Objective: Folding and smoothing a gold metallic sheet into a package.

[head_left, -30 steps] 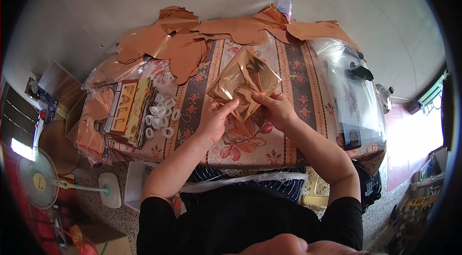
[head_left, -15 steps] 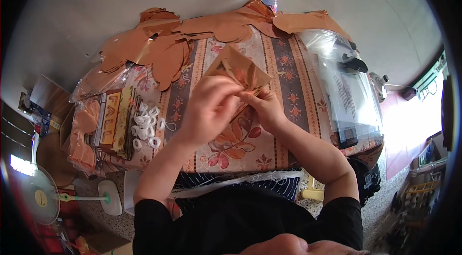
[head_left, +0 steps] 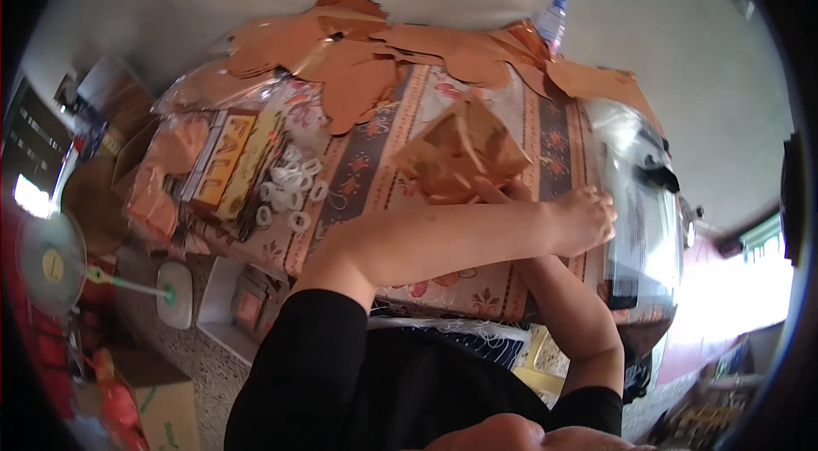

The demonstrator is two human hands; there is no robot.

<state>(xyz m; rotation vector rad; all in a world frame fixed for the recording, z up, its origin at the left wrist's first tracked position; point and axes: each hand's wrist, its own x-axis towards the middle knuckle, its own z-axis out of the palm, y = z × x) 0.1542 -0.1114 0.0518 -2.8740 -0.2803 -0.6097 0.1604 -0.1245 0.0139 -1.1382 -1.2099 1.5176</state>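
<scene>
My right hand [head_left: 506, 190] is closed on the lower edge of a shiny gold-brown paper piece [head_left: 460, 149], with the thumb on top. The paper is roughly diamond-shaped, with creases and darker patches. My left forearm crosses over the right one, so part of the right hand is hidden. Out to the right, my left hand [head_left: 582, 221] has its fingers curled, beside the clear plastic sleeves [head_left: 643, 229]. Whatever lies under those fingers, if anything, cannot be seen.
Brown cut-out shapes [head_left: 349, 80] line the back of the patterned tablecloth [head_left: 358, 166]. On the left are white rings [head_left: 294, 183], a stack of printed signs [head_left: 228, 163] and bagged brown pieces [head_left: 166, 174]. A plastic bottle [head_left: 552, 21] stands behind. A fan [head_left: 53, 264] is at far left.
My left hand has left the paper and swung right, over my right forearm, toward the plastic sleeves. The right hand still holds the paper, which now appears more spread out. The view has tilted.
</scene>
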